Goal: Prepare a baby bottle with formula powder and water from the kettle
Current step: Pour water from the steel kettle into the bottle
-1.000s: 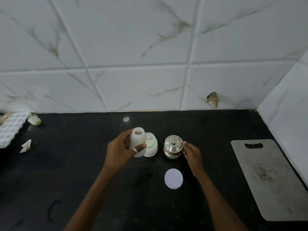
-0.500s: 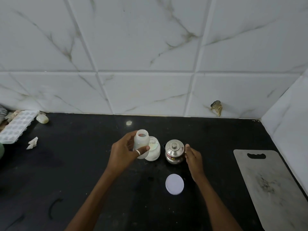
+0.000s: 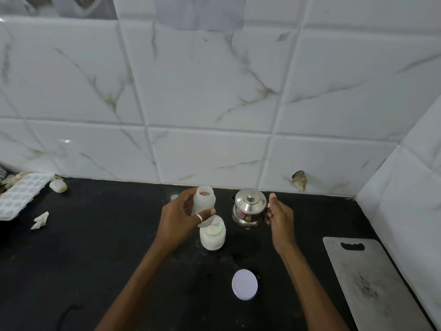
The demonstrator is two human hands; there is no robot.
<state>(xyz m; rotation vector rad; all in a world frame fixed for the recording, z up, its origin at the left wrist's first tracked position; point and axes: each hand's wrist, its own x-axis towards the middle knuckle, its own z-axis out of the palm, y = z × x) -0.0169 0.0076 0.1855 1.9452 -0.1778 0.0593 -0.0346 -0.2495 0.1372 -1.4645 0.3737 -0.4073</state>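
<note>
My left hand (image 3: 178,217) grips a translucent baby bottle (image 3: 204,199), open at the top, and holds it lifted above the counter. Just below it stands an open white formula jar (image 3: 212,236) with powder inside. To the right, my right hand (image 3: 279,219) holds the handle of a small steel kettle (image 3: 249,208) with its lid on; the handle itself is hidden by my fingers. The kettle looks raised slightly off the black counter (image 3: 95,247). The jar's white round lid (image 3: 244,284) lies flat nearer to me.
A grey cutting board (image 3: 372,283) lies at the right edge. At the far left sit a white ice tray (image 3: 19,194), a pale lump (image 3: 58,186) and a crumpled paper scrap (image 3: 40,220). Tiled walls close the back and right side.
My right hand has closed on the kettle's handle and the kettle has come up a little. The left hand has raised the bottle higher above the jar. The camera has tilted upward.
</note>
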